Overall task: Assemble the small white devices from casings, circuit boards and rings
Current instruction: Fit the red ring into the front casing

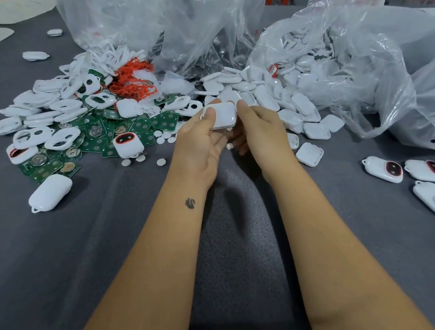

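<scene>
A small white device (pixel 223 115) sits between both hands above the grey table, its smooth back facing the camera. My left hand (pixel 199 142) grips its left edge with the thumb on top. My right hand (pixel 258 129) pinches its right edge, fingers curled beneath. Green circuit boards (pixel 118 131) lie heaped at the left among white front casings with two openings (pixel 61 139). Orange rings (pixel 131 79) lie tangled behind them. White back casings (pixel 284 101) spill from a bag at the right.
Three finished devices (pixel 420 181) with dark red-rimmed faces lie at the right. Another finished one (pixel 128 145) and a face-down one (pixel 50 192) lie at the left. Clear plastic bags (pixel 359 60) stand along the back. Small white discs (pixel 161 161) are scattered near my left hand.
</scene>
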`<state>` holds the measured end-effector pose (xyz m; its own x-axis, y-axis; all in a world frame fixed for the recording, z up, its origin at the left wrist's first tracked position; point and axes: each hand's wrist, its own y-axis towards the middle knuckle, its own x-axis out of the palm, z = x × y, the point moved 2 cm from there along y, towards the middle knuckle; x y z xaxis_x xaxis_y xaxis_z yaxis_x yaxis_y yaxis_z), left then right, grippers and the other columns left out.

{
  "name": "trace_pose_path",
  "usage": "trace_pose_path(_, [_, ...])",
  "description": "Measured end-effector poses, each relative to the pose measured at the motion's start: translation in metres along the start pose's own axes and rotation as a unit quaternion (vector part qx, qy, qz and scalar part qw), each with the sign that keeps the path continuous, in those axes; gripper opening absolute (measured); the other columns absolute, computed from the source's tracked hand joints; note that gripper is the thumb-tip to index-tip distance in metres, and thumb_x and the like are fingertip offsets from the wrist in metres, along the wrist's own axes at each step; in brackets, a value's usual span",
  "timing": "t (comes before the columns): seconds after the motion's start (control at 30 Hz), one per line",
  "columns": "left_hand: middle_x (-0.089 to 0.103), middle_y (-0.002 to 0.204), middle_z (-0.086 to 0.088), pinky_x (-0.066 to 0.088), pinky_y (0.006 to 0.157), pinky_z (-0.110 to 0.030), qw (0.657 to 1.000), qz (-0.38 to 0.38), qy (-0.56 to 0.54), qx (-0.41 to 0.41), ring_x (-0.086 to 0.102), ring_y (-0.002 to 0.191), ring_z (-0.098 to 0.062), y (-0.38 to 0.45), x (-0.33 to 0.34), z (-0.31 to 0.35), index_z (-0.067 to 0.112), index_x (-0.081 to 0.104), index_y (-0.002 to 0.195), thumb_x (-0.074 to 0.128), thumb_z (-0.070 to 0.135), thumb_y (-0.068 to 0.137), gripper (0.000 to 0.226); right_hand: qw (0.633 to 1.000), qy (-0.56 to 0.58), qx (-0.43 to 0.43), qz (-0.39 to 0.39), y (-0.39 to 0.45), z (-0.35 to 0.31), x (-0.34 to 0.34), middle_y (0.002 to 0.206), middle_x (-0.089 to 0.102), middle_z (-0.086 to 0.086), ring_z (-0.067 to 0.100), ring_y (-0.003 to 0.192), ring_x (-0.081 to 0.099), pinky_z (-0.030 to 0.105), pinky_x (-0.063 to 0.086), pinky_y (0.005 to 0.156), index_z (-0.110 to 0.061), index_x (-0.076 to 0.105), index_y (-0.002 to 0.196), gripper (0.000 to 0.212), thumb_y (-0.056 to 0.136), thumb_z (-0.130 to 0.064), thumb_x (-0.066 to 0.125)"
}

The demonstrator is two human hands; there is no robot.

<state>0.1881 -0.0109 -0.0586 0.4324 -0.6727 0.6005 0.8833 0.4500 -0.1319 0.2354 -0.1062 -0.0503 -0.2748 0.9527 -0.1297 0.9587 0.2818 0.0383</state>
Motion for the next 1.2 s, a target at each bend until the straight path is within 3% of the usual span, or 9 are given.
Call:
trace_pose_path(0.1, [0.061, 0.083, -0.014, 0.042, 0.049, -0.028, 0.999, -0.039, 0.018, 0.010, 0.048, 0.064, -0.024, -0.0031, 0.0034, 0.0018, 0.007, 0.058, 0.115, 0.038, 0.014, 0.104, 0.023, 0.994, 0.089, 0.021, -0.052, -0.0018, -0.0020, 0.0047, 0.063, 0.064, 0.010, 0.016, 0.047, 0.053, 0.023, 0.038, 0.041, -0.006, 0.066, 0.085, 0.040, 0.102, -0.036, 0.045])
trace_pose_path(0.17, [0.060, 0.073, -0.014, 0.038, 0.042, -0.024, 0.998, -0.054, 0.012, 0.007, 0.041, 0.056, -0.021, -0.0037, 0.0036, 0.0022, 0.009, 0.057, 0.109, 0.037, 0.014, 0.104, 0.022, 0.987, 0.144, 0.033, -0.070, -0.0026, -0.0029, 0.0059, 0.061, 0.064, 0.013, 0.015, 0.043, 0.052, 0.021, 0.036, 0.038, -0.006, 0.066, 0.085, 0.039, 0.102, -0.034, 0.045])
trace_pose_path(0.43, [0.061, 0.059, -0.006, 0.040, 0.042, -0.023, 0.998, -0.064, -0.011, 0.004, 0.045, 0.045, -0.015, -0.0049, 0.0047, 0.0017, 0.005, 0.058, 0.107, 0.037, 0.012, 0.104, 0.023, 0.985, 0.158, 0.043, -0.048, -0.0048, -0.0036, 0.0052, 0.058, 0.063, 0.014, 0.013, 0.041, 0.050, 0.020, 0.038, 0.038, 0.001, 0.064, 0.082, 0.036, 0.102, -0.024, 0.048])
trace_pose_path(0.77, [0.058, 0.060, -0.008, 0.037, 0.039, -0.022, 0.999, -0.041, 0.008, 0.026, 0.040, 0.046, -0.016, -0.0061, 0.0041, 0.0007, 0.005, 0.058, 0.108, 0.039, 0.010, 0.103, 0.021, 0.982, 0.166, 0.039, -0.086, -0.0024, -0.0022, 0.0087, 0.057, 0.060, 0.012, 0.015, 0.043, 0.050, 0.021, 0.037, 0.038, -0.003, 0.065, 0.085, 0.035, 0.101, -0.029, 0.049])
trace_pose_path(1.07, [0.054, 0.071, -0.009, 0.042, 0.046, -0.021, 0.994, -0.054, 0.064, 0.069, 0.043, 0.056, -0.015, -0.0098, 0.0080, -0.0013, -0.003, 0.057, 0.121, 0.040, 0.006, 0.103, 0.026, 0.985, 0.167, 0.021, -0.026, -0.0006, 0.0025, 0.0051, 0.056, 0.056, 0.015, 0.017, 0.042, 0.046, 0.022, 0.033, 0.040, 0.005, 0.065, 0.080, 0.036, 0.097, -0.026, 0.058])
trace_pose_path(1.2, [0.053, 0.070, -0.009, 0.044, 0.045, -0.023, 0.990, -0.067, 0.080, 0.090, 0.044, 0.052, -0.014, -0.0102, 0.0069, 0.0004, 0.004, 0.061, 0.110, 0.042, 0.007, 0.103, 0.021, 0.985, 0.170, 0.011, -0.036, -0.0013, 0.0023, 0.0043, 0.057, 0.057, 0.015, 0.018, 0.043, 0.047, 0.025, 0.035, 0.042, 0.004, 0.066, 0.081, 0.038, 0.097, -0.029, 0.057])
